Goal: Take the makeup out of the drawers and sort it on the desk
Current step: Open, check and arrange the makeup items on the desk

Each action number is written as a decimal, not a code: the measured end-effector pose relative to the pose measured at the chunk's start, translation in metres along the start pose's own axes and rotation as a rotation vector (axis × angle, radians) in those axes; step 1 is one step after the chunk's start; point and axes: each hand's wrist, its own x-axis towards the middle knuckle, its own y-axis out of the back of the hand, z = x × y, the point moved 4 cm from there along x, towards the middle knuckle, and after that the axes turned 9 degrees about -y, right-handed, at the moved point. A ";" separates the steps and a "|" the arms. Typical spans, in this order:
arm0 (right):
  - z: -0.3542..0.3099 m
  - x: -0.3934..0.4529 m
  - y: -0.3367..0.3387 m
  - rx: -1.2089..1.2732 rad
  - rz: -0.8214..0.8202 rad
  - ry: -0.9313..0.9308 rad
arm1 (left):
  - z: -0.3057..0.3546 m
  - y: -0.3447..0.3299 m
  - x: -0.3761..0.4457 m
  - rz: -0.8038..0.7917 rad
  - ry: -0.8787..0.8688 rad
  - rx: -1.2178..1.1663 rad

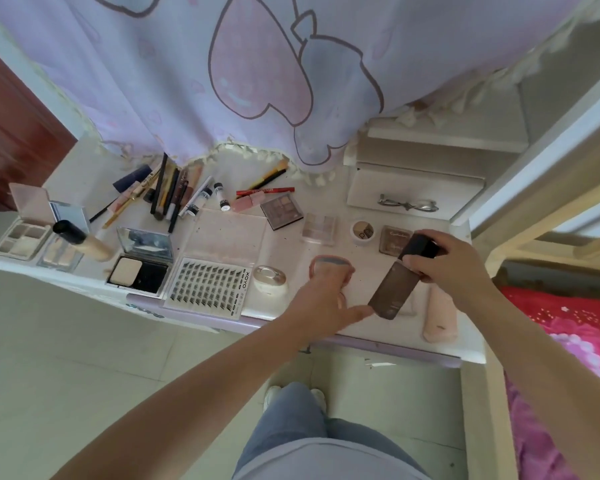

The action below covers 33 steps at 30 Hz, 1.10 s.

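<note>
1. Far to the left of my left hand (321,301), an open white compact palette (23,233) and a beige foundation bottle with a black cap (84,239) lie at the end of the white desk (291,244).
2. Nearer that hand lie an open black powder compact with a mirror (141,263) and a clear tray of false lashes (208,287).
3. Beyond these lies a loose cluster of pencils and brushes (167,194).
4. Just left of my left hand sits a white oval case (270,279).
5. My left hand lies over a pink rounded item (331,268); its fingers are extended, and one fingertip touches the lower end of a brown translucent rectangular bottle with a black cap (394,289).
6. My right hand (445,259) grips this bottle at the cap end, fingers curled around it, holding it tilted above the desk.
7. Below my right hand lies a pale pink tube (440,317).
8. Beyond my right hand, an open white drawer (413,188) contains a metal eyelash curler (407,204).
</note>
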 end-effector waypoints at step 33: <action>-0.020 -0.060 0.014 -0.293 -0.216 0.248 | 0.040 0.067 -0.002 -0.357 -0.372 0.438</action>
